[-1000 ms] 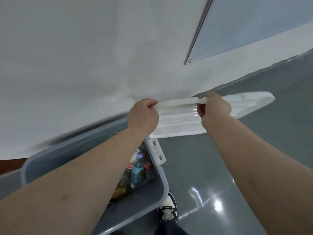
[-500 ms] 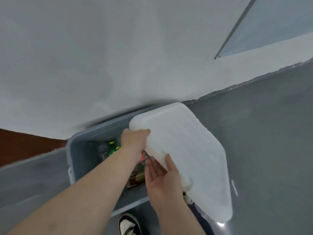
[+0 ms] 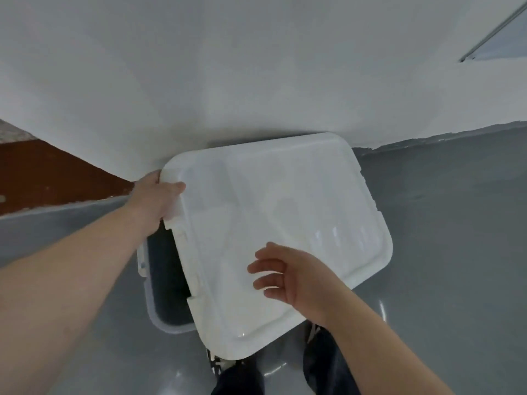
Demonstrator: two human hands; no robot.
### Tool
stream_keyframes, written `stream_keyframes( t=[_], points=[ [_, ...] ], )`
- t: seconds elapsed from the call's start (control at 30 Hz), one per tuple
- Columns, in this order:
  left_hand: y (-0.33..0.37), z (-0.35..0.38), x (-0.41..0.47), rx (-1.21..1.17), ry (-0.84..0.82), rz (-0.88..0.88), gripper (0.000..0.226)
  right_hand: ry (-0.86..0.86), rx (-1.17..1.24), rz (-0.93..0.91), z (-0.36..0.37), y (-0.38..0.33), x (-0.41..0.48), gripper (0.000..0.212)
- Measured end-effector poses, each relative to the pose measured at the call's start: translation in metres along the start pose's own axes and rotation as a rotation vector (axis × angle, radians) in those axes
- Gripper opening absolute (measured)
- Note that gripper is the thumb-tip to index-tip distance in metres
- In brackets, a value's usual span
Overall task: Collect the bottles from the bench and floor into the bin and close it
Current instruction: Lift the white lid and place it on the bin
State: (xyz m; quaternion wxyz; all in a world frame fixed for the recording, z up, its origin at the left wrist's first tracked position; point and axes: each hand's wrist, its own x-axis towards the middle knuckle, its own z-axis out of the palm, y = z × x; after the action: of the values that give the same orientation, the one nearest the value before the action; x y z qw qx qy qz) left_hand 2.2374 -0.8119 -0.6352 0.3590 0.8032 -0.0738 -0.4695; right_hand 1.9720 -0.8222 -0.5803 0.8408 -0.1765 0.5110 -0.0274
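A large white lid point(image 3: 273, 229) lies skewed over the grey bin point(image 3: 165, 315), covering most of it and overhanging to the right. A dark strip of the bin's inside shows at the left. My left hand point(image 3: 155, 198) grips the lid's far left corner, thumb on top. Just above the lid's near part hovers my right hand point(image 3: 288, 273), fingers apart and holding nothing. The bottles inside the bin are hidden by the lid.
The bin stands on a glossy grey floor point(image 3: 442, 223) against a white wall point(image 3: 228, 67). A brown bench surface point(image 3: 51, 178) shows at the left. My legs and a shoe point(image 3: 225, 366) are right below the lid's near edge.
The lid has swung from a tilted hold down flat over the bin. My right hand has let go of it and lifted off; the bottles are now covered.
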Motion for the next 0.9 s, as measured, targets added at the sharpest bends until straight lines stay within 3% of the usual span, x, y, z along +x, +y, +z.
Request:
stream_keyframes(
  t=[0.07, 0.17, 0.23, 0.37, 0.57, 0.73, 0.9],
  points=[
    [-0.004, -0.009, 0.015, 0.073, 0.038, 0.008, 0.043, 0.258, -0.141, -0.098, -0.018, -0.007, 0.021, 0.011],
    [-0.012, -0.016, 0.036, 0.178, 0.075, 0.029, 0.04, 0.662, -0.581, -0.205, -0.051, -0.013, 0.056, 0.012],
    [-0.02, -0.018, 0.045, 0.295, 0.17, 0.064, 0.039, 0.791, -0.863, -0.279, -0.073, -0.019, 0.074, 0.026],
    [-0.046, -0.012, 0.045, 0.546, 0.326, 0.086, 0.053, 0.913, -1.136, -0.332, -0.107, -0.045, 0.104, 0.052],
    [-0.119, 0.019, 0.031, 0.445, 0.173, -0.16, 0.065, 1.02, -1.303, -0.293, -0.136, -0.066, 0.133, 0.062],
    [-0.149, 0.047, 0.021, 0.253, 0.262, -0.346, 0.068, 1.133, -1.255, -0.22, -0.166, -0.075, 0.138, 0.066],
    [-0.157, 0.046, 0.022, 0.23, 0.366, -0.277, 0.05, 1.119, -1.075, -0.064, -0.192, -0.083, 0.139, 0.074]
  ],
)
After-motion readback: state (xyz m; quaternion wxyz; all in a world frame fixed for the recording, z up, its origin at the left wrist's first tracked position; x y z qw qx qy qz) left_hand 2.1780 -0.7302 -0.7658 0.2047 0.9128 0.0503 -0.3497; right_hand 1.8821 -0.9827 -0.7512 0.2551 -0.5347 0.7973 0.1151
